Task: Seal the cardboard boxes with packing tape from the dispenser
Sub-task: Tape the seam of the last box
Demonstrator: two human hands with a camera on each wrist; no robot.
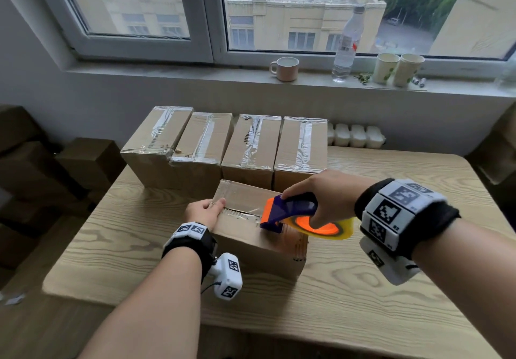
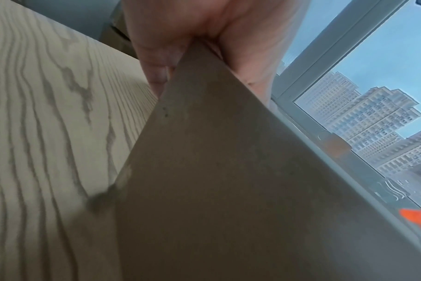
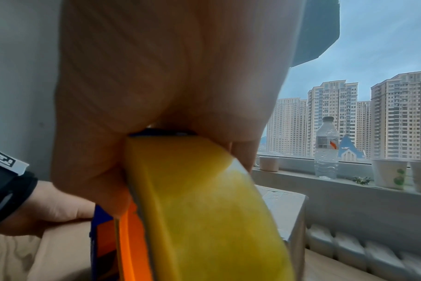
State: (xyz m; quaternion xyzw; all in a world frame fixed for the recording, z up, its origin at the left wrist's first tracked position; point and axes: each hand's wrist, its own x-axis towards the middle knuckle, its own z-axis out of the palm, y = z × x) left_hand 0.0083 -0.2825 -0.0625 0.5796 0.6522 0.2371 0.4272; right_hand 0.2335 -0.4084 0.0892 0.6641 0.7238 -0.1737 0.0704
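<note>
Right hand (image 1: 329,191) nearest, fingers wrapped round the tape dispenser (image 1: 293,210), whose nose sits on the front box (image 1: 251,247) at its top seam. Left hand (image 1: 205,212) lies flat on the seam's left end, gripping nothing. Four boxes (image 1: 251,146) behind on the table (image 1: 111,233) are already taped. Judged: strip nearly run; cut and smoothing remain.

A pale wood-grain table (image 1: 363,289) carries five cardboard boxes. The front box (image 1: 251,244) stands near the table's middle, with clear tape along part of its top seam. Just behind the front box, along the far edge, a row of four boxes (image 1: 252,146) stands side by side, each taped down its top.
</note>
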